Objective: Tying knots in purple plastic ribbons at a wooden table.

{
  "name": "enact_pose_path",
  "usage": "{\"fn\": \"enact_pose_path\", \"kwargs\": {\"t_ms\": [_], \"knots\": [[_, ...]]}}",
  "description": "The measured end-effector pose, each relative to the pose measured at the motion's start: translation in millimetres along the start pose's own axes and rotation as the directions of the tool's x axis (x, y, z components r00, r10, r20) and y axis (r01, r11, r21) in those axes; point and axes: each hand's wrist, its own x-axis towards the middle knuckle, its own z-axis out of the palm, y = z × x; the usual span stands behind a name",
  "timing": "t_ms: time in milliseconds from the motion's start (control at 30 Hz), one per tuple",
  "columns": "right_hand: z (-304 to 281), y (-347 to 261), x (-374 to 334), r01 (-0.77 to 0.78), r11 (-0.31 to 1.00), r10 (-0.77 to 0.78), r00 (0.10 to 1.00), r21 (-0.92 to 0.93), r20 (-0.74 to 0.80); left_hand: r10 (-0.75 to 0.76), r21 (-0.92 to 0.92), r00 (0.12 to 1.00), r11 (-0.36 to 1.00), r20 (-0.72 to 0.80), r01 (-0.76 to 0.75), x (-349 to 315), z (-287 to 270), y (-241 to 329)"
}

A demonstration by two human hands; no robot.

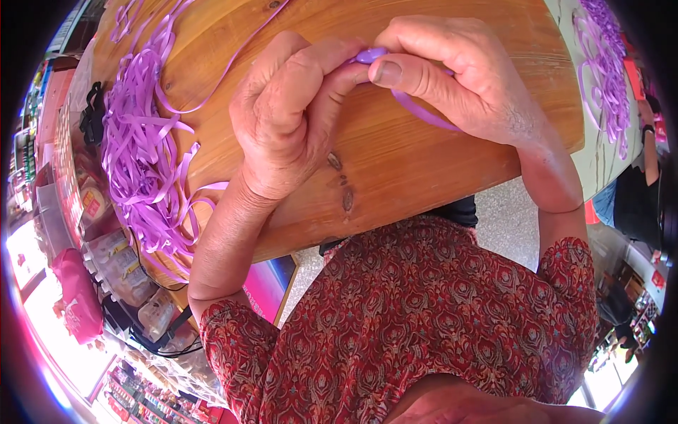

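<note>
Over the far part of the wooden table, my two hands meet around a purple ribbon. My left hand (289, 106) pinches it between thumb and fingers. From the other side, my right hand (452, 78) grips the same ribbon with thumb and bent forefinger. Between the fingertips a small purple knot or loop (371, 55) shows; its exact form is partly hidden by the fingers. A free length of purple ribbon (424, 113) hangs below my right thumb. Left of my left hand lies a large tangled pile of purple ribbons (145, 141), one strand trailing toward the far edge.
The wooden table (395, 184) has a curved near edge close to my body. On a pale surface at the right lies another bunch of purple ribbons (607, 78). Clear plastic containers (120, 261) and a pink bag (76, 297) stand at the left. A person in dark clothes (635, 205) is at the far right.
</note>
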Motion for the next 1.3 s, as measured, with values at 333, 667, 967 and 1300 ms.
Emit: {"fn": "enact_pose_path", "kwargs": {"t_ms": [333,667,967,1300], "knots": [[-13.3,25.1,19.2,0.679,0.734,-0.679,0.733,-0.007,-0.039,-0.122,-0.147,0.990,0.980,0.071,0.131,0.2,-2.0,3.3],[-10.0,32.3,22.9,0.708,0.706,-0.708,0.704,-0.024,-0.047,-0.215,-0.206,0.974,0.952,0.071,0.225,-4.1,-7.1,6.7],[-4.9,11.2,8.9,0.453,0.891,-0.453,0.891,-0.010,-0.027,-0.199,-0.096,0.975,0.973,0.100,0.208,-1.7,-11.7,11.0],[1.9,-6.3,1.3,0.092,0.995,-0.091,0.994,0.022,-0.055,-0.164,-0.106,0.984,0.980,0.068,0.171,-0.3,-13.5,13.2]]}}
